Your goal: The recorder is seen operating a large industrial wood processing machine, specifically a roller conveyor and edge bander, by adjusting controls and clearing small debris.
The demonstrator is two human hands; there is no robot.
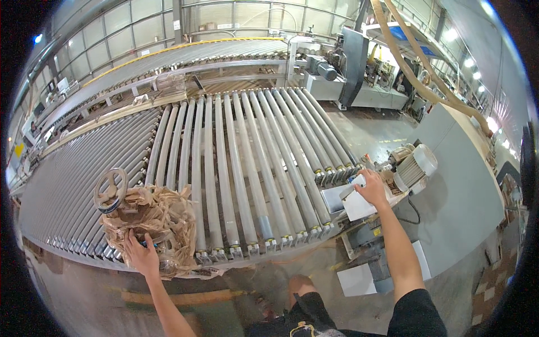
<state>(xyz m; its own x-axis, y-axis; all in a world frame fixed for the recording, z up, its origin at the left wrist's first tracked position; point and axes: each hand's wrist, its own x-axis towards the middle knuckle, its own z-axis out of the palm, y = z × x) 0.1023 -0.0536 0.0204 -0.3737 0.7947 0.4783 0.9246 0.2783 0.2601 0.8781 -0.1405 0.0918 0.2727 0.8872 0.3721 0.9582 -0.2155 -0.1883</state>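
Rests the left hand [143,255] on a mound of crumpled brown wrap [168,210] at the near edge of the roller conveyor [238,163], well to the left of its near right corner. Looks thin, glossy and partly see-through, creased into sharp folds and loose, ragged flaps; bulges unevenly and hangs down a little at the near edge. Meets, on its upper left, a spoked handwheel [110,190], pale, tilted, with a darker band along the lower rim. Shows a small blue patch by the left fingers, too small to make out.

Spreads those fingers partly, bent slightly against the folds. Cannot tell whether pinching anything there, nor what lies beneath the covering.

Reaches with the right hand [370,188] to a white, flat-sided thing [359,208] just beside the conveyor's near right corner, near a grey finned motor [414,168]. Looks plain and smooth, with straight edges and another blue patch near the fingertips. Curls the right fingers narrowly over its top; cannot tell whether gripping or only touching. Stands to the right of these, a broad grey cabinet [455,180].
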